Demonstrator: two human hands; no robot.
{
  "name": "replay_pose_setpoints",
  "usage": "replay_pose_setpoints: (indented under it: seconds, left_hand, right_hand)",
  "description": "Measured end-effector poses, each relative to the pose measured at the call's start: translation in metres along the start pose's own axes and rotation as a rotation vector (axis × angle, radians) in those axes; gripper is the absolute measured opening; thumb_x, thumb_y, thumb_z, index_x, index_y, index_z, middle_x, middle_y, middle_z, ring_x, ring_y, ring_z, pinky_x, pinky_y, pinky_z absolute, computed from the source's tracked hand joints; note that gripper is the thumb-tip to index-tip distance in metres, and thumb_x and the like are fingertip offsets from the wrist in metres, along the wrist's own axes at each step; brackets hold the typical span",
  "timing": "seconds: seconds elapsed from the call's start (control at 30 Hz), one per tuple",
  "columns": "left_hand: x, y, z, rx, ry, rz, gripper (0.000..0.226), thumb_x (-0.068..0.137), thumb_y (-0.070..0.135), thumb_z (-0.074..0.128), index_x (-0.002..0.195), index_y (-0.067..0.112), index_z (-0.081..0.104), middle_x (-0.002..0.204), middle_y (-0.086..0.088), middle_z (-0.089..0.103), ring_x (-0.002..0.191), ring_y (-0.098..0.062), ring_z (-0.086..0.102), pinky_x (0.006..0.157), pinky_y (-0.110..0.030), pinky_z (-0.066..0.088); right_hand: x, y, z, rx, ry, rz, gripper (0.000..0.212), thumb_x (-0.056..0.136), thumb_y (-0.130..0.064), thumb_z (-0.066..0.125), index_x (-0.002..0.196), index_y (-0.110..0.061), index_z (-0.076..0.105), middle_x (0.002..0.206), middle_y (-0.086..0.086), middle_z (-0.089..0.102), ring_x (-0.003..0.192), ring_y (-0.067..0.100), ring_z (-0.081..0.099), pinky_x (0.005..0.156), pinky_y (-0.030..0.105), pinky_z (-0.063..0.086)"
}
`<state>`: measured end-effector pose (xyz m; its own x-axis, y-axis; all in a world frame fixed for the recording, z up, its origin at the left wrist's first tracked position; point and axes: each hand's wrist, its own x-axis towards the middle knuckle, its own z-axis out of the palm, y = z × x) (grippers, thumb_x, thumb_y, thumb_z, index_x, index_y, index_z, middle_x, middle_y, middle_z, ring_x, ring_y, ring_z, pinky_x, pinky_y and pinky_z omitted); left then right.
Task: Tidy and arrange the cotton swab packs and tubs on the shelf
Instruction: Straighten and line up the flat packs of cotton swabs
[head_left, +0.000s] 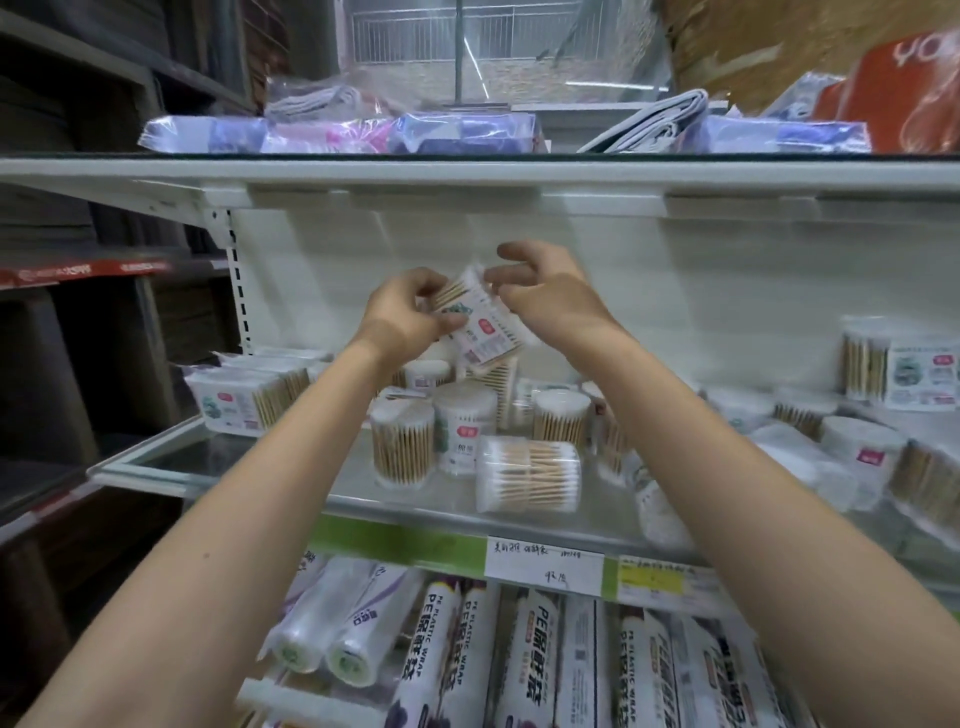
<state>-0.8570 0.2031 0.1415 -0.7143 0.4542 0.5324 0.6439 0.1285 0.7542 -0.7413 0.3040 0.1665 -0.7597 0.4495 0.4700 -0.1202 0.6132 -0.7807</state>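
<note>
Fingers (415, 291) pinching crinkly pack (480, 325) (wooden-stemmed swabs)

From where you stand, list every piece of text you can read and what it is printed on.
"PE PLASTIC WRAP": on the plastic wrap rolls on the lower shelf.
"YO...": cut-off white letters on the red bag, top right.
Handwritten white price tag on the shelf edge: not legible.
Yellow price tag: blurred.
Labels on the cotton swab pack between left hand and right hand, and on the tubs: too small.

White back panel (675, 270), dark side shelving (78, 234), barred window (467, 31)
</note>
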Motion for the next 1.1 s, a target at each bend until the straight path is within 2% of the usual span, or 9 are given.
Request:
replay_pose_setpoints:
  seconds: [0.17,0.3,0.53,0.67,0.73,0.83,0.9,1.0,1.1]
  left_hand:
    - [-0.024,-0.002,-0.030,-0.152,0.097,-0.061,0.029,0.083,0.009,0.068,0.109,0.006,0.058,0.099,0.001,0.062,0.083,-0.015,0.067,0.070,-0.022,0.059]
    - [-0.046,-0.014,-0.052,-0.264,0.116,-0.136,0.031,0.084,0.010,0.066,0.112,0.001,0.056,0.106,-0.011,0.064,0.088,-0.022,0.069,0.073,-0.032,0.060]
    - [-0.061,-0.042,-0.100,-0.120,0.133,-0.178,0.029,0.084,0.014,0.067,0.110,0.002,0.058,0.102,-0.007,0.066,0.089,-0.018,0.068,0.070,-0.030,0.060]
    - [-0.057,-0.064,-0.124,0.069,0.151,-0.124,0.026,0.082,0.024,0.069,0.105,0.012,0.066,0.098,0.003,0.069,0.090,-0.012,0.064,0.073,-0.026,0.049]
    - [-0.054,-0.072,-0.135,0.106,0.106,-0.133,0.027,0.081,0.026,0.069,0.106,0.015,0.068,0.098,0.004,0.070,0.092,-0.012,0.064,0.079,-0.031,0.051]
    - [-0.047,-0.083,-0.152,0.107,-0.006,-0.135,0.027,0.081,0.025,0.070,0.106,0.015,0.068,0.097,0.002,0.071,0.093,-0.014,0.066,0.081,-0.034,0.054]
    - [-0.043,-0.089,-0.159,0.100,-0.079,-0.116,0.033,0.080,0.023,0.071,0.111,0.015,0.063,0.095,0.002,0.072,0.088,-0.012,0.068,0.070,-0.027,0.054]
    - [-0.037,-0.101,-0.167,0.123,-0.196,-0.095,0.035,0.078,0.020,0.073,0.110,0.019,0.059,0.091,0.000,0.071,0.081,-0.013,0.069,0.056,-0.020,0.048]
    - [-0.034,-0.112,-0.168,0.054,-0.260,-0.085,0.033,0.077,0.021,0.074,0.106,0.025,0.059,0.094,-0.003,0.069,0.084,-0.020,0.070,0.066,-0.036,0.058]
  right_hand:
    - [-0.008,-0.002,0.006,-0.101,-0.004,0.020,0.056,0.085,-0.016,0.067,0.137,-0.015,0.044,0.132,0.002,0.054,0.119,0.019,0.053,0.097,0.028,0.043]
    - [-0.011,0.000,0.033,-0.037,-0.099,0.082,0.057,0.084,-0.024,0.069,0.134,-0.011,0.045,0.119,0.008,0.064,0.099,0.020,0.066,0.090,0.035,0.053]
    - [-0.011,-0.017,0.082,-0.048,-0.182,0.053,0.056,0.083,-0.021,0.070,0.133,-0.010,0.048,0.109,0.008,0.067,0.088,0.018,0.067,0.084,0.034,0.056]
    - [-0.007,-0.025,0.108,-0.073,-0.205,0.047,0.043,0.083,-0.019,0.069,0.122,-0.006,0.057,0.102,0.010,0.070,0.091,0.025,0.069,0.086,0.042,0.056]
    - [-0.003,-0.026,0.118,-0.104,-0.215,0.050,0.033,0.083,-0.021,0.070,0.112,-0.006,0.062,0.097,0.010,0.072,0.088,0.025,0.070,0.085,0.044,0.056]
    - [0.004,-0.027,0.133,-0.141,-0.211,0.091,0.045,0.081,-0.026,0.072,0.121,-0.009,0.058,0.101,0.008,0.071,0.083,0.019,0.071,0.085,0.039,0.057]
    - [0.007,-0.027,0.138,-0.151,-0.204,0.121,0.052,0.078,-0.027,0.074,0.124,-0.010,0.056,0.101,0.007,0.070,0.078,0.015,0.070,0.084,0.036,0.057]
    - [0.006,-0.028,0.145,-0.214,-0.206,0.172,0.042,0.077,-0.025,0.075,0.115,-0.015,0.059,0.093,0.003,0.069,0.075,0.012,0.068,0.079,0.034,0.058]
    - [0.004,-0.025,0.147,-0.243,-0.209,0.210,0.038,0.077,-0.023,0.075,0.112,-0.015,0.061,0.091,0.002,0.069,0.074,0.012,0.068,0.071,0.027,0.058]
